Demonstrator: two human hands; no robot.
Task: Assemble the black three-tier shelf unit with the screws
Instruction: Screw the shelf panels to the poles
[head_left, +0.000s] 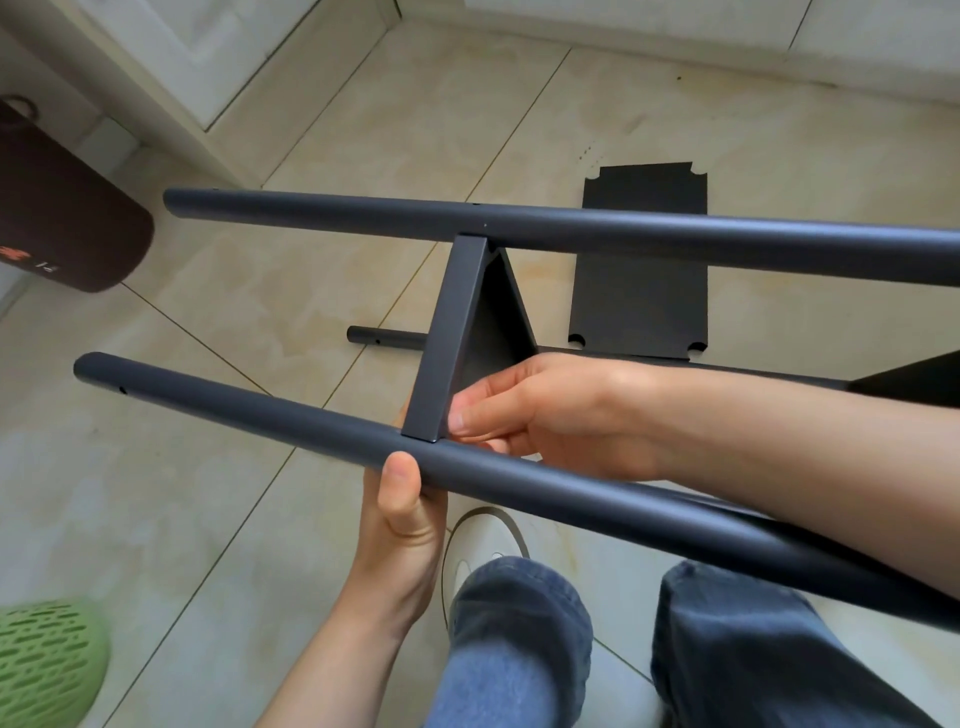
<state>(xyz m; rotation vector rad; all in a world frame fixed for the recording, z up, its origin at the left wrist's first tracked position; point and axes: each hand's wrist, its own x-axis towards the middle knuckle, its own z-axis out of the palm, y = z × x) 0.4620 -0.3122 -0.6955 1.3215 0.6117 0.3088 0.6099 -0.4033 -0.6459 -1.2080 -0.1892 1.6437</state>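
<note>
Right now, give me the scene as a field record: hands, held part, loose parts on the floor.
left hand: grips the near pole from below, thumb on top
right hand: fingers at the shelf panel corner where it meets the near pole
far pole: joined to the panel's other end
shelf panel on floor: flat, notched corners
loose pole on floor: lies beyond the held frame
screws: none visible
</note>
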